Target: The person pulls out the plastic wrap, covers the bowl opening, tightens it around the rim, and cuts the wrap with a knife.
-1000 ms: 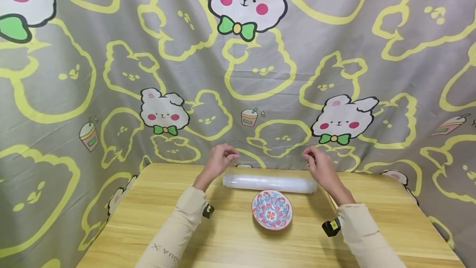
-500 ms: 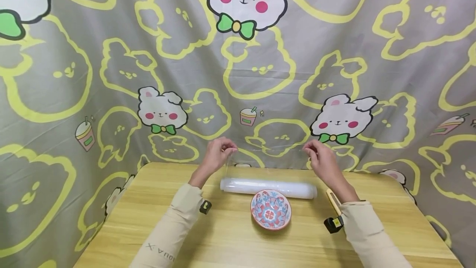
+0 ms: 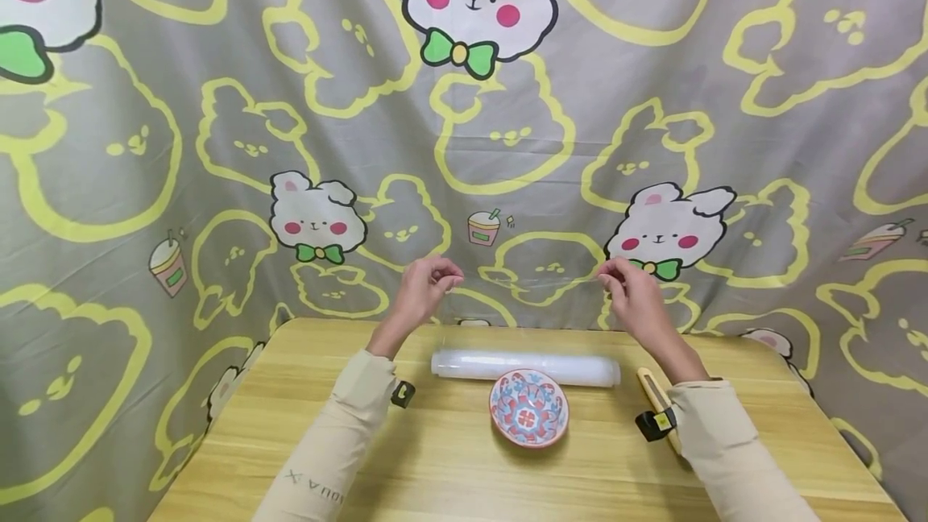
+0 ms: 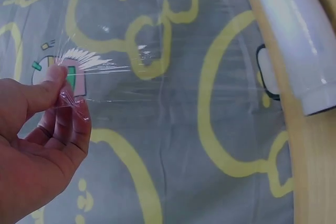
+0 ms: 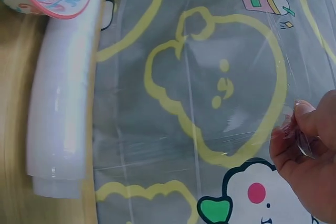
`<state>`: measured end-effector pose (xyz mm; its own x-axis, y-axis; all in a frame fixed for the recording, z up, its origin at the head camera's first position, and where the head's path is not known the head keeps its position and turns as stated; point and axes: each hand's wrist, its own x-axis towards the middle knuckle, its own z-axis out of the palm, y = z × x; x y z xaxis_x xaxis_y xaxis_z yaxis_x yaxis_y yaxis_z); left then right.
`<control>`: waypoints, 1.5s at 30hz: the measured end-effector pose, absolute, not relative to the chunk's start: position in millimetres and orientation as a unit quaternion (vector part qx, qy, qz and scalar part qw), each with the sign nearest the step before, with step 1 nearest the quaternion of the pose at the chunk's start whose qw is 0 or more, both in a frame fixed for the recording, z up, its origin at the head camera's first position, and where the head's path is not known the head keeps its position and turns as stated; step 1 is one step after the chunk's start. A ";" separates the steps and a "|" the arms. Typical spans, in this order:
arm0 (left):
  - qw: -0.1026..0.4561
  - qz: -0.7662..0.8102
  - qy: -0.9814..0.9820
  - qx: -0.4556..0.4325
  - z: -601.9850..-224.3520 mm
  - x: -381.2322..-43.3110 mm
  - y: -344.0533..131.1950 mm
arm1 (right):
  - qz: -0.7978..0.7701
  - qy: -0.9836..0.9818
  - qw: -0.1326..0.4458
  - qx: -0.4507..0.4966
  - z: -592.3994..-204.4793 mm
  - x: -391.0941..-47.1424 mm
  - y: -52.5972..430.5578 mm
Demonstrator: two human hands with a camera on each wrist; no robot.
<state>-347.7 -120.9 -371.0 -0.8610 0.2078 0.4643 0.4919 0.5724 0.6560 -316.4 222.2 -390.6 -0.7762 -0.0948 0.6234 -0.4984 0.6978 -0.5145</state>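
Observation:
A roll of plastic wrap [image 3: 464,362] lies across the table behind a patterned bowl [image 3: 529,409]. Clear film stretches up from it between both hands, faint in the head view. My left hand [image 3: 426,287] pinches one corner between thumb and fingers; in the left wrist view the film [image 4: 86,61] creases and shines at the fingertips. The other corner is pinched by my right hand [image 3: 632,292], with crumpled film [image 5: 302,140] showing around its fingers in the right wrist view. Both hands are raised above and beyond the roll, apart from each other.
A utility knife [image 3: 655,387] with a yellowish handle lies right of the roll, partly hidden by the right wrist camera and sleeve. The wooden table [image 3: 290,417] ends at a grey patterned curtain [image 3: 522,167] close behind the roll.
Both hands have risen a little, drawing the film higher from the roll. The roll has shifted slightly nearer to the bowl. More of the utility knife shows now.

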 end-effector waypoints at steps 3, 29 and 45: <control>0.179 -0.421 -0.865 -0.207 -366.2 -347.7 -120.7 | 0.347 -0.872 0.300 0.171 -386.8 -317.9 222.7; 0.222 -0.401 -0.853 -0.249 -345.5 -319.9 -118.3 | 0.373 -0.861 0.290 0.186 -364.9 -292.2 231.5; 0.203 -0.425 -0.831 -0.296 -371.6 -253.1 -129.9 | 0.369 -0.850 0.296 0.233 -387.5 -219.3 238.2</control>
<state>-253.1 -129.9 -371.6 -0.7425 0.3196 0.5886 0.6643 0.4637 0.5862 -219.3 238.2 -387.5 -0.7168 -0.1772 0.6744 -0.6137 0.6197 -0.4893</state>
